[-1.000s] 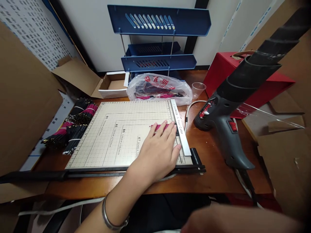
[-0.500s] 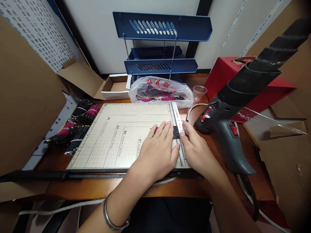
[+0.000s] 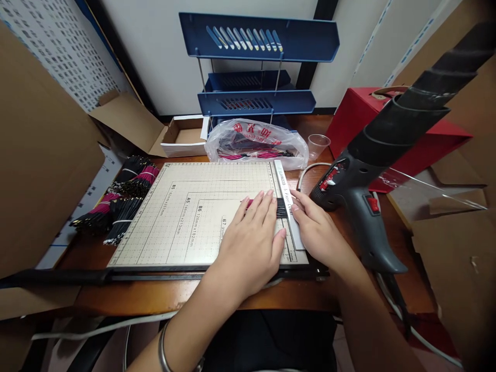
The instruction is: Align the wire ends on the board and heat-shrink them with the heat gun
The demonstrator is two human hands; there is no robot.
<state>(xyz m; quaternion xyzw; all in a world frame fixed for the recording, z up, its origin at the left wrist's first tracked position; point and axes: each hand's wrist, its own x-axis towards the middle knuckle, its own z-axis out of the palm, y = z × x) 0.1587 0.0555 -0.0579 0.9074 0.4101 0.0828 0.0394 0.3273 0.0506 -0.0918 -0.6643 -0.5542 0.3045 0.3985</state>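
A paper cutter (image 3: 186,217) with a gridded board lies on the wooden desk. My left hand (image 3: 253,240) rests flat, fingers stretched out, pressing a small row of red and black wires (image 3: 267,205) against the board by the white guide rail (image 3: 289,206). My right hand (image 3: 318,230) lies on the rail's right side, fingers extended, fingertips touching the rail and the black wire ends. The cutter's long black blade arm (image 3: 96,277) runs along the near edge.
Bundles of red and black wires (image 3: 116,204) lie left of the cutter. A plastic bag of wires (image 3: 256,142), a clear cup (image 3: 319,144), a blue tiered tray (image 3: 256,67), a red box (image 3: 387,129) and a grey heat gun (image 3: 364,196) stand behind and right. Cardboard flanks both sides.
My right hand came up from below the desk edge to the guide rail beside the wires. My left hand has stayed flat on the wires.
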